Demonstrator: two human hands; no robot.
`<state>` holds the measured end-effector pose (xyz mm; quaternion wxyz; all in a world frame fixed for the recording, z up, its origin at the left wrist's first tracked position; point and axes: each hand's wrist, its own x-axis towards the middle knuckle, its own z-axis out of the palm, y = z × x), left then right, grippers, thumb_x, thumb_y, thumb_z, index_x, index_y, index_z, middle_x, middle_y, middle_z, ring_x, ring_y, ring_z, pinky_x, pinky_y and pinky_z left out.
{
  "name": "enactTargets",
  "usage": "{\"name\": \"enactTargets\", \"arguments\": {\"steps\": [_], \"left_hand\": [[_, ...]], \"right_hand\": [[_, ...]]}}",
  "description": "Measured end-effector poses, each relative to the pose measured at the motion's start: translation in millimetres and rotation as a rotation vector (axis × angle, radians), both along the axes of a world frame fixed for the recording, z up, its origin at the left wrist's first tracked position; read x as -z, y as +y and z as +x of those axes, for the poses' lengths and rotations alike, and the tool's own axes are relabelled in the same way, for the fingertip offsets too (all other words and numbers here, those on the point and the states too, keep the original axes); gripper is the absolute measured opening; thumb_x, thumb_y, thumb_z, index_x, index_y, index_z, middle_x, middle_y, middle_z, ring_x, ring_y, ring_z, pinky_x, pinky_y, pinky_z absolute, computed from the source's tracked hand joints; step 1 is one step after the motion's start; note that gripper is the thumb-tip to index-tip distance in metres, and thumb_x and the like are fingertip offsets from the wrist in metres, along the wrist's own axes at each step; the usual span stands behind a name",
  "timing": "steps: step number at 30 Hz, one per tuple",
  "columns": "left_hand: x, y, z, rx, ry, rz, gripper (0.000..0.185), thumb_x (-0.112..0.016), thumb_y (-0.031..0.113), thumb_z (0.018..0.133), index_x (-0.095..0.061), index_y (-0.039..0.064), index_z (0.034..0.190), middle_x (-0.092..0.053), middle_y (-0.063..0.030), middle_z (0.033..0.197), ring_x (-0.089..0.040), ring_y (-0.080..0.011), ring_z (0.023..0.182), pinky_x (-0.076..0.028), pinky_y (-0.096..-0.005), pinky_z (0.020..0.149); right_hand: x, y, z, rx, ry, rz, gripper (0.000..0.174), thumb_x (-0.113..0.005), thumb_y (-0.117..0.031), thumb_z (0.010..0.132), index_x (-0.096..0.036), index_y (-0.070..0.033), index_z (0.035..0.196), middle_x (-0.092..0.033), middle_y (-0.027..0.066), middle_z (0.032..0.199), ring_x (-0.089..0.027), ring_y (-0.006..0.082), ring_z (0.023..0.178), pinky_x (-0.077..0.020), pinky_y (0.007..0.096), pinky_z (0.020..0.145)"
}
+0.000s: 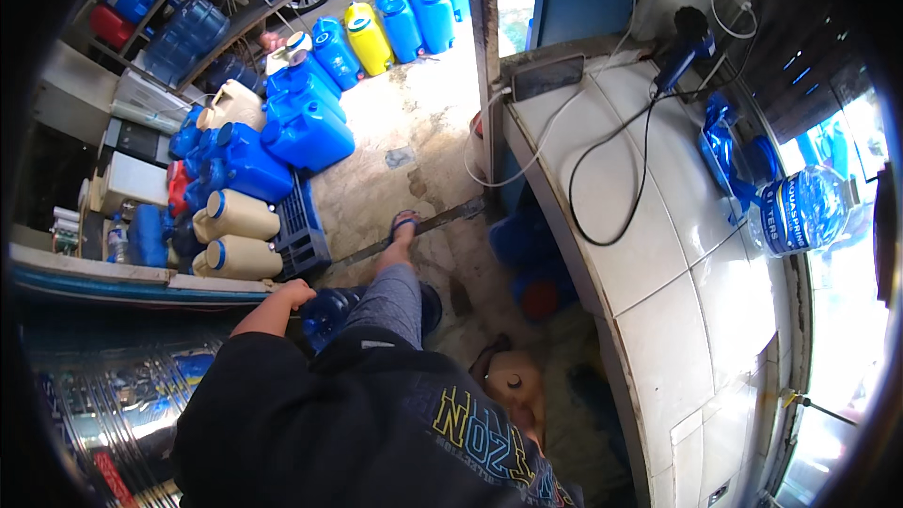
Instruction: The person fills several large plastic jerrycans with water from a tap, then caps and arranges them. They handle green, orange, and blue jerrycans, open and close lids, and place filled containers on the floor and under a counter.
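Note:
My left hand (298,293), fingers curled and with nothing visible in it, is by the end of a pale ledge (219,283). Whether it touches the ledge is unclear. Below it on the floor is a clear blue round water bottle (326,315), partly hidden by my leg. At my right side hangs a beige plastic jug (509,375) with a dark round opening or cap. My right hand (522,418) is closed at the jug's handle, largely covered by my dark shirt.
Blue jugs (310,135) and beige jugs (243,257) stand on a blue plastic pallet (302,219) at left. A yellow jug (369,42) stands farther ahead. On the tiled counter (656,226) at right are a phone (548,77), a black cable (612,240) and a large water bottle (801,212).

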<state>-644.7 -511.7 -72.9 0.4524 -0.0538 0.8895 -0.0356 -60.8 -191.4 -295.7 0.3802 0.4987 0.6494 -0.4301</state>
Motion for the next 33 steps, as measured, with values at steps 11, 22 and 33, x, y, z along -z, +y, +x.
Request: {"name": "enactTargets", "arguments": {"steps": [11,22,33], "left_hand": [[141,-133,-164,-0.319,0.023,0.22,0.042,-0.067,0.036,0.068,-0.063,0.007,0.099,-0.065,-0.0156,0.096,-0.062,-0.0296,0.088,-0.049,-0.0385,0.077],[174,-274,-36,-0.984,0.083,0.405,0.038,-0.067,0.028,0.074,-0.059,0.004,0.103,-0.064,-0.0131,0.092,-0.061,-0.0218,0.088,-0.048,-0.0339,0.079],[178,-280,95,-1.422,0.051,0.374,0.036,-0.065,0.026,0.079,-0.057,0.004,0.107,-0.06,-0.0084,0.086,-0.058,-0.0152,0.073,-0.047,-0.0297,0.062]], "right_hand": [[-35,22,-284,-0.129,-0.052,0.159,0.085,-0.037,-0.073,0.079,-0.062,0.005,0.103,-0.059,0.0296,0.105,-0.055,0.0379,0.107,-0.0419,0.044,0.088],[21,-70,-660,-0.715,0.215,0.178,0.076,-0.049,-0.069,0.076,-0.062,0.0,0.106,-0.064,0.0238,0.095,-0.06,0.0366,0.097,-0.0453,0.0408,0.084],[72,-255,-1029,-1.224,0.318,0.114,0.074,-0.053,-0.069,0.073,-0.065,-0.002,0.103,-0.065,0.0194,0.099,-0.06,0.0321,0.099,-0.0456,0.0381,0.086]]}}
